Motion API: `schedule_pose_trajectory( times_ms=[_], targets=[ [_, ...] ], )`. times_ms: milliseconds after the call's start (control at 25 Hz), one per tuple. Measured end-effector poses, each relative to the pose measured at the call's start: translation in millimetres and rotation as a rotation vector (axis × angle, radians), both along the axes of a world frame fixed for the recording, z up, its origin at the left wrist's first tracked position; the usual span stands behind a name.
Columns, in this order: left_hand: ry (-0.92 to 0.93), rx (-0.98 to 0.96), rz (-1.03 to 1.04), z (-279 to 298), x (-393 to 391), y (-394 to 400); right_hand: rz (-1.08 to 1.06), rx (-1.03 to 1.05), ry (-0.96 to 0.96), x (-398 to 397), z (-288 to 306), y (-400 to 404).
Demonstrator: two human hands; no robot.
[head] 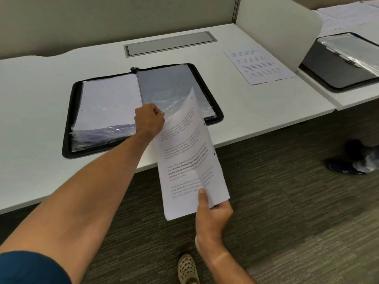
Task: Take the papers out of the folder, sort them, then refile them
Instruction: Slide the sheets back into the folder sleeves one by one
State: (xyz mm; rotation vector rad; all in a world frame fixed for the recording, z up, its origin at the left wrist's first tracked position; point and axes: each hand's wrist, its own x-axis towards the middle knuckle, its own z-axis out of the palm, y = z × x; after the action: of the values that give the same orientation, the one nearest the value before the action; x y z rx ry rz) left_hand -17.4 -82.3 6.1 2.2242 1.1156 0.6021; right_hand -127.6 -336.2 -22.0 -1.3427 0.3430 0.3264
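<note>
Your left hand (150,119) pinches a plastic sleeve (174,95) in the open folder (69,124), while your right hand (213,218) grips the near end of a printed sheet (190,160).

The open zippered black folder (143,111) lies flat on the white desk (41,78), near its front edge. Behind the folder, a long grey cable cover (170,43) is set in the desk. To the right of the folder lies a single printed white sheet (259,64). Further right, behind a white divider panel (287,35), a second black folder (340,62) lies on the neighbouring desk.

The left hand (149,119) is over the open folder's front edge, and the right hand (213,218) holds a printed paper sheet (188,160) before the desk.
</note>
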Motion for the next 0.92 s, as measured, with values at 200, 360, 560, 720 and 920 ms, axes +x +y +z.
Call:
schedule_pose_trajectory(
  times_ms=[200, 360, 560, 720, 920],
  targets=[
    [0.036, 0.061, -0.044, -1.5, -4.3, 1.4, 0.097, -0.028, 0.057, -11.7, -3.3, 12.8],
    [0.179, 0.260, -0.160, 0.3, -4.4, 4.6, 0.013, -0.005, 0.065, 2.6, 0.0, 10.4],
    [0.380, 0.583, -0.386, 12.1, 14.2, 1.5, 0.007, -0.045, 0.055, -2.3, 1.5, 8.1],
    [0.286, 0.621, -0.424, 25.8, 44.0, 2.5, 0.082, -0.029, -0.020, -1.7, 1.4, 6.9],
    [0.162, 0.510, -0.371, 35.1, 57.9, -0.2, 0.138, -0.033, -0.027, 11.7, 4.7, 9.1]
  ],
)
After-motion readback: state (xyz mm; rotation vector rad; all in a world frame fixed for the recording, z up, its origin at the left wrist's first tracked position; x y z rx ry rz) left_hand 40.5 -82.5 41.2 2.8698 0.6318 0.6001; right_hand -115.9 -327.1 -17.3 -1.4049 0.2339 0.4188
